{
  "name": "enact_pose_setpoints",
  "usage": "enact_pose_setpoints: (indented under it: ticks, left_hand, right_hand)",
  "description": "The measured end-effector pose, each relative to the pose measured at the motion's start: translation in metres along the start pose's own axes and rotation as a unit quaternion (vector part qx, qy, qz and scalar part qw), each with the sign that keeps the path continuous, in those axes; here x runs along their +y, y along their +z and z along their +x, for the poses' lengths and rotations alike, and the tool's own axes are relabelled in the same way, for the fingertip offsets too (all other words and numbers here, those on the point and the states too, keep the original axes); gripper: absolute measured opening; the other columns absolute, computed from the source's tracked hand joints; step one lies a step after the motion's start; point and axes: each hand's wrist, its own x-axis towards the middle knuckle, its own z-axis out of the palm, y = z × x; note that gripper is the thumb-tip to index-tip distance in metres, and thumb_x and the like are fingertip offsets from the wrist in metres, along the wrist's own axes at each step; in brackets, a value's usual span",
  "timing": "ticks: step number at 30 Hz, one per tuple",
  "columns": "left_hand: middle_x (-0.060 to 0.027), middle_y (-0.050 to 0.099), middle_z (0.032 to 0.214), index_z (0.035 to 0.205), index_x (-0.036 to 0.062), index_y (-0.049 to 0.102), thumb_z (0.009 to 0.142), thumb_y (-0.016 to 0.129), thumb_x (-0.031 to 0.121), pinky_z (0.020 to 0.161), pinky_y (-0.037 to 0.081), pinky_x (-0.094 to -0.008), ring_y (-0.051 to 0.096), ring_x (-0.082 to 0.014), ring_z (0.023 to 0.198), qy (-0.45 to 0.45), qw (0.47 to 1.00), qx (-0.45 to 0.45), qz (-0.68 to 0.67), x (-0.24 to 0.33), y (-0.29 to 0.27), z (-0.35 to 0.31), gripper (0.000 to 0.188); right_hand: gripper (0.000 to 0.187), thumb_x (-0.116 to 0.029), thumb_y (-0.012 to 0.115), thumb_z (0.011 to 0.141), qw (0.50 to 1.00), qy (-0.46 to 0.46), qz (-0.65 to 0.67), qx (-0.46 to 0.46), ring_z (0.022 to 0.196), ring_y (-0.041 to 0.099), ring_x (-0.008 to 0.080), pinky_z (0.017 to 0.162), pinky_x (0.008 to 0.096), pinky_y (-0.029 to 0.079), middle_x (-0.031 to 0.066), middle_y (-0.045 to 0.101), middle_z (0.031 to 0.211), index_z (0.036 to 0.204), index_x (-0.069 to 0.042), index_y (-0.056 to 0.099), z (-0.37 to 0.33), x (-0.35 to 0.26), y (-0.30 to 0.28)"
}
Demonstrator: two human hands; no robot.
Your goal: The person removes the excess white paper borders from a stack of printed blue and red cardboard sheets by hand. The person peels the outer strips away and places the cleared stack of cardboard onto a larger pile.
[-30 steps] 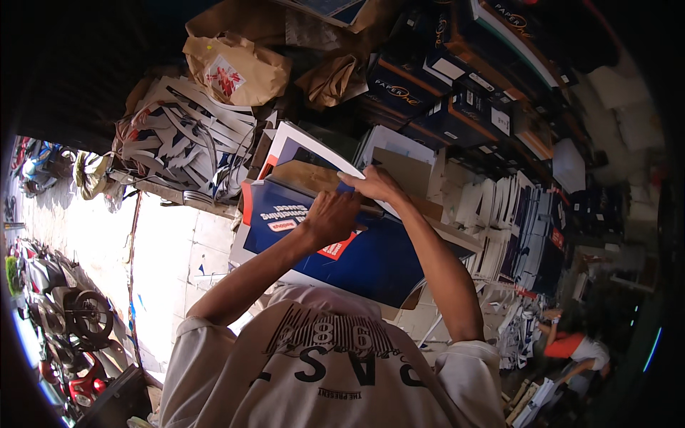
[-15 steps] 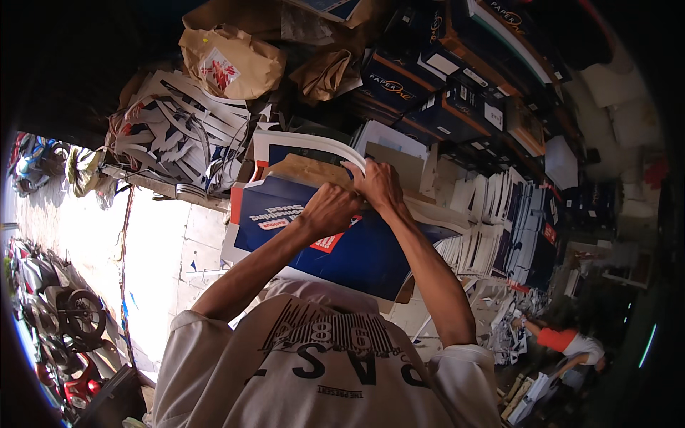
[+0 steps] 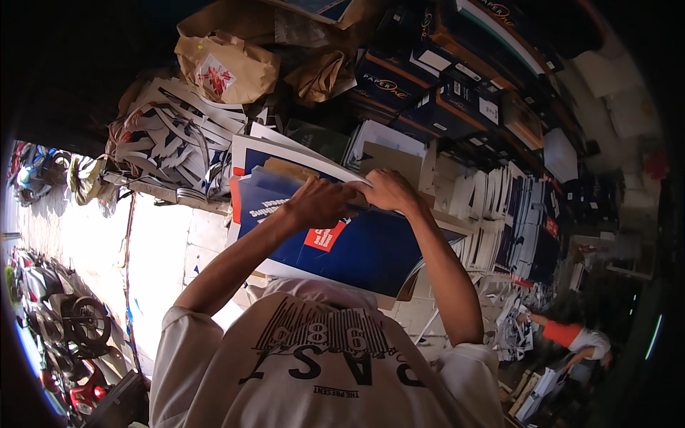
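A stack of large blue printed sheets (image 3: 335,265), with red and white patches, stands tilted in front of my chest. My left hand (image 3: 319,202) is closed over its upper edge, near a strip of brown paper (image 3: 285,171). Just to the right, my right hand (image 3: 389,191) pinches the upper edge of a white-bordered sheet (image 3: 303,155) behind the front ones. The hands nearly touch, and their fingertips are partly hidden among the sheets.
Paper offcuts (image 3: 178,132) heap at the far left beside a brown paper bag (image 3: 227,69). Dark blue cartons (image 3: 449,107) rise at the far right. Below them stand stacked sheets (image 3: 524,221). Motorcycles (image 3: 71,321) are at the left, another person (image 3: 574,339) at the lower right.
The white-bordered sheet, curled at its top before, now lies straighter and farther left. My right hand has come down slightly and to the right; my left hand has shifted a little left.
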Motion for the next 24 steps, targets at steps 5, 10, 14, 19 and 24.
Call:
enact_pose_setpoints:
  ticks: [5, 10, 14, 19, 24]
  left_hand:
    - [-0.0172, 0.069, 0.086, 0.109, 0.0046, 0.063, 0.094, 0.060, 0.036, 0.072, 0.052, -0.0466, 0.069, -0.0335, 0.079, -0.010, 1.000, -0.011, 0.009, 0.004, 0.010, 0.012, 0.035]
    - [-0.0200, 0.068, 0.088, 0.108, 0.0014, 0.061, 0.091, 0.060, 0.025, 0.073, 0.050, -0.0488, 0.068, -0.0350, 0.077, 0.032, 0.997, 0.058, -0.049, 0.006, 0.028, -0.007, 0.029]
    - [-0.0182, 0.067, 0.081, 0.093, -0.0004, 0.061, 0.085, 0.062, 0.012, 0.063, 0.051, -0.0449, 0.065, -0.0337, 0.066, 0.022, 0.992, 0.119, 0.040, 0.039, 0.030, -0.015, 0.015]
    - [-0.0217, 0.067, 0.094, 0.108, -0.0048, 0.059, 0.090, 0.057, 0.015, 0.074, 0.050, -0.0469, 0.068, -0.0346, 0.075, -0.030, 0.999, -0.011, -0.005, 0.056, 0.017, -0.022, 0.026]
    - [-0.0213, 0.067, 0.092, 0.112, -0.0036, 0.058, 0.091, 0.058, 0.019, 0.073, 0.051, -0.0450, 0.068, -0.0342, 0.079, -0.014, 1.000, 0.004, 0.017, 0.052, 0.021, -0.030, 0.030]
  right_hand:
    - [0.058, -0.047, 0.052, 0.097, 0.986, -0.010, 0.078, 0.145, 0.069, 0.066, 0.0432, 0.065, 0.0496, 0.051, 0.0267, 0.063, 0.067, 0.073, 0.004, 0.069, -0.001, 0.010, 0.022]
    - [0.062, -0.054, 0.055, 0.092, 0.989, 0.009, 0.138, 0.060, 0.059, 0.066, 0.0361, 0.059, 0.0452, 0.050, 0.0216, 0.061, 0.059, 0.069, 0.002, 0.069, 0.008, 0.019, 0.023]
    - [0.062, -0.056, 0.057, 0.090, 0.986, 0.022, 0.165, 0.007, 0.047, 0.058, 0.0189, 0.052, 0.0375, 0.047, 0.0101, 0.056, 0.049, 0.064, -0.001, 0.069, 0.001, 0.023, 0.030]
    - [0.063, -0.055, 0.063, 0.088, 0.988, 0.017, 0.151, -0.008, 0.043, 0.051, 0.0144, 0.045, 0.0354, 0.041, 0.0070, 0.052, 0.046, 0.063, 0.002, 0.069, 0.001, 0.025, 0.034]
    - [0.063, -0.059, 0.063, 0.086, 0.974, 0.019, 0.207, -0.090, 0.042, 0.052, 0.0136, 0.043, 0.0336, 0.041, 0.0058, 0.053, 0.046, 0.063, -0.001, 0.068, -0.005, 0.015, 0.028]
